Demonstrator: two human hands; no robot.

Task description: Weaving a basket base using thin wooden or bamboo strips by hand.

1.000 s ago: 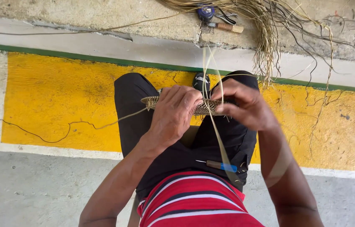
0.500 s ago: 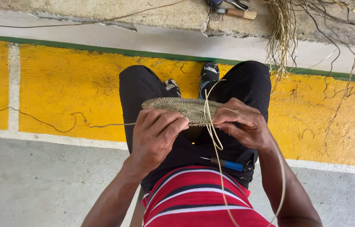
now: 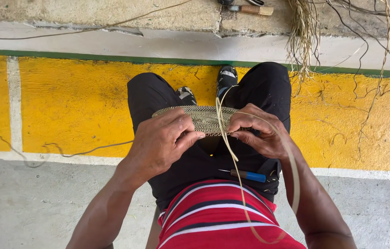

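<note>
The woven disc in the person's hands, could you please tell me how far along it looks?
Done: a flat coiled woven disc already spans the lap. In hand: the left hand and right hand pinch its near edge, where a pale strand loops down past the shirt. Left: loose fibres hang unused from the ledge, and the strand's long tail is unworked.

My fingers (image 3: 190, 133) crowd the flat oval woven straw disc (image 3: 202, 117) from both sides. A pale split-cane strand (image 3: 227, 143) loops across my lap, barring the middle. A blue-handled awl (image 3: 249, 175) lies on my right thigh. Open yellow-painted floor (image 3: 75, 101) to my left; loose dry fibre bundle (image 3: 303, 37) hangs ahead right.
</note>
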